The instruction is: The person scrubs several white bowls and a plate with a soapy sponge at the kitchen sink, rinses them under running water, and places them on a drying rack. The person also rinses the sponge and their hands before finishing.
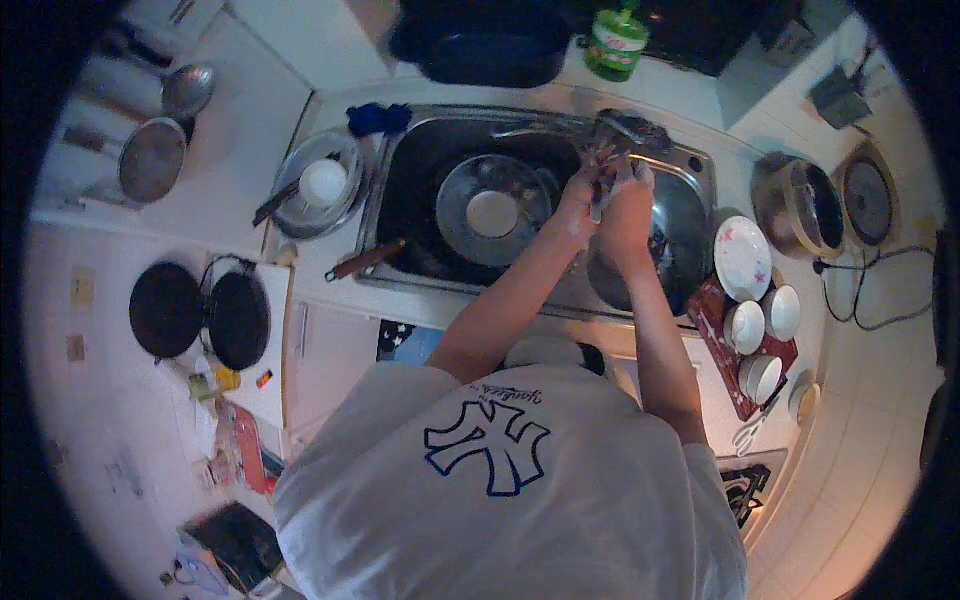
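My left hand [577, 201] and my right hand [631, 202] meet over the divider of a double-bowl metal sink [465, 281]. Both close around a bundle of thin utensils [597, 196], seemingly cutlery; blur hides their exact kind. Whitish suds show on the fingers. Just beyond the hands sits a dark, glossy object [637, 131] that I cannot make out clearly. In the left bowl rests a round metal basin [457, 225] with a pale round dish [492, 214] inside. The smaller right bowl [675, 217] lies partly behind my right forearm.
Left of the sink stand stacked bowls [289, 214] and a brown-handled utensil [367, 260]. On the right, a floral plate [742, 259], several white bowls [782, 313] and a red board [709, 304] lie near scissors [748, 436] and a pot [780, 202]. A green bottle [616, 46] stands behind.
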Available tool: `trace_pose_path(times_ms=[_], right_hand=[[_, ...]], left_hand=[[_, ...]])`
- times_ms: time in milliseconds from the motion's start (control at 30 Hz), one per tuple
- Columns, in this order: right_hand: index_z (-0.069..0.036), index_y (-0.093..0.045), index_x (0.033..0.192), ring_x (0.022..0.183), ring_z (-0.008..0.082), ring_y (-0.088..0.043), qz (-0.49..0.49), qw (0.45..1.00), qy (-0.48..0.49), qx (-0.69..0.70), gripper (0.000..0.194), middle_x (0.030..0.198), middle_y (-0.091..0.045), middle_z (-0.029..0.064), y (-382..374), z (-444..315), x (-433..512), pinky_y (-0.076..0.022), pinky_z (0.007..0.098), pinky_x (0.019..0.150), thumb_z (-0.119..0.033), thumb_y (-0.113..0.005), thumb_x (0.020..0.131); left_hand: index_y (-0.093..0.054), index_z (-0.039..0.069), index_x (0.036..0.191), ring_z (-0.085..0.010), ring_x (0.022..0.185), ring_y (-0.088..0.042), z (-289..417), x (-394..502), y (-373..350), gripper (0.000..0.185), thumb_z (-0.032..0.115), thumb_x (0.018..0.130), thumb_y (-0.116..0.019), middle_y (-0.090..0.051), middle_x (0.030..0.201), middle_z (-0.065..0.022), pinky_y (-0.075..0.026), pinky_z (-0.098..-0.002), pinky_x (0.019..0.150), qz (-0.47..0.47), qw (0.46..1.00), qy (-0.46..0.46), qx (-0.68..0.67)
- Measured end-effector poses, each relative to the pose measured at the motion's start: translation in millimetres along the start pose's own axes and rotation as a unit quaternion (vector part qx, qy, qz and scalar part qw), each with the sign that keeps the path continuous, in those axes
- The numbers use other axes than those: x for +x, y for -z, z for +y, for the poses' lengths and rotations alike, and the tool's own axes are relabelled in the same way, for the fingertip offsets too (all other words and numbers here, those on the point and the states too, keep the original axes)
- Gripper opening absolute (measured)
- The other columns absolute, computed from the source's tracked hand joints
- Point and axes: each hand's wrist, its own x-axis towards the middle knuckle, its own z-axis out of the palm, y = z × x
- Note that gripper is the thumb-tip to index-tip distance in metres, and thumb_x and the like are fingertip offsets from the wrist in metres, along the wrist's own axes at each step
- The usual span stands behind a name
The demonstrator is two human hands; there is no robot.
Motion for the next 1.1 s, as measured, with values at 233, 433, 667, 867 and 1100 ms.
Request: trace_pose_path(times_ms=[233,433,667,867,1100], right_hand=[[0.000,-0.063,0.081,0.080,0.0290,-0.062,-0.244,0.950,0.005,0.195,0.017,0.084,-0.061,0.0170,-30,-35,-34,-0.0475,0.0369,0.071,-0.013,-0.070,0.073],[-0.002,-0.065,0.090,0.084,0.0356,-0.064,-0.305,0.936,-0.041,0.170,0.026,0.087,-0.065,0.0203,-75,6,-56,-0.0498,0.0417,0.074,-0.025,-0.067,0.080],[-0.001,-0.066,0.093,0.084,0.0358,-0.066,-0.471,0.871,-0.030,-0.133,0.038,0.089,-0.068,0.0197,-160,66,-90,-0.0536,0.0444,0.072,-0.037,-0.061,0.084],[-0.007,-0.067,0.100,0.079,0.0303,-0.069,-0.520,0.812,-0.005,-0.264,0.022,0.088,-0.070,0.0141,-225,60,-99,-0.0555,0.0417,0.066,-0.019,-0.058,0.084],[-0.005,-0.065,0.092,0.075,0.0325,-0.067,-0.448,0.884,-0.005,-0.134,0.020,0.081,-0.068,0.0168,-213,54,-117,-0.0541,0.0442,0.063,-0.023,-0.058,0.085]], left_hand=[[-0.052,0.010,0.111,-0.0180,0.079,-0.051,67,-42,95,0.036,0.040,0.094,-0.042,-0.052,0.092,-0.0031,-0.042,-0.0311,0.069,0.152,0.980,-0.111,0.057],[-0.057,0.005,0.074,-0.0216,0.035,-0.049,258,-106,180,0.061,0.058,0.094,-0.035,-0.049,0.048,-0.0063,-0.044,-0.0366,0.036,0.436,0.715,-0.156,0.524],[-0.044,0.006,0.124,-0.0464,0.088,-0.061,424,-181,220,0.036,0.017,0.089,-0.047,-0.063,0.096,-0.0259,-0.047,-0.0540,0.076,0.401,0.296,-0.099,0.861],[-0.049,0.007,0.121,-0.0398,0.084,-0.064,441,-189,205,0.034,0.017,0.089,-0.050,-0.064,0.095,-0.0236,-0.050,-0.0486,0.072,0.369,0.265,0.037,0.890],[-0.056,0.007,0.113,-0.0361,0.098,-0.060,362,-137,177,0.028,0.007,0.086,-0.049,-0.059,0.113,-0.0159,-0.050,-0.0422,0.080,0.239,-0.040,-0.260,0.935]])
